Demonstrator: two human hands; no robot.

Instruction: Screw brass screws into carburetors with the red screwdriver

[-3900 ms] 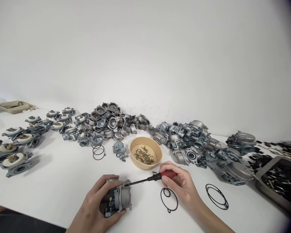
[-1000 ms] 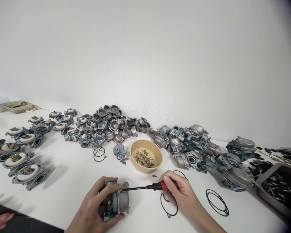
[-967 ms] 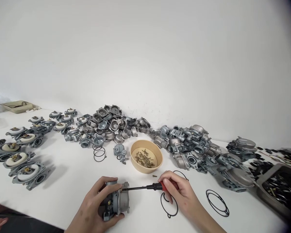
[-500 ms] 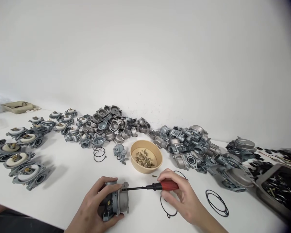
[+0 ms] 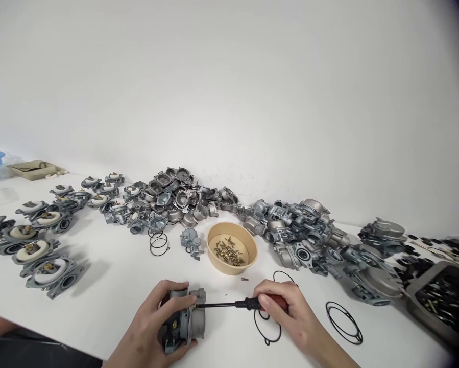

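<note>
Lying on its side at the front of the white table, a grey metal carburetor (image 5: 193, 323) is gripped by my left hand (image 5: 152, 322). My left index finger rests close to a small screw hole on its flange. My right hand (image 5: 286, 314) is wrapped round the red and black handle of a screwdriver (image 5: 248, 303). The shaft runs level to the left and its tip meets the carburetor near that fingertip; whether a screw sits there is hidden. Black rubber gaskets (image 5: 267, 341) lie partly under my right hand. One loose brass screw (image 5: 245, 279) lies beyond the screwdriver.
A tan bowl (image 5: 232, 230) holds several brass screws. Behind it are heaps of float bowls (image 5: 181, 199) and carburetors (image 5: 306, 230). Carburetor bodies with white floats (image 5: 49, 271) stand at left. More gaskets (image 5: 344, 323) and a grey tray (image 5: 420, 283) of dark parts are at right.
My right hand's fingers have closed further over the screwdriver handle, and the tool has dipped slightly. The carburetor stays in my left hand. The whole view has shifted a little.
</note>
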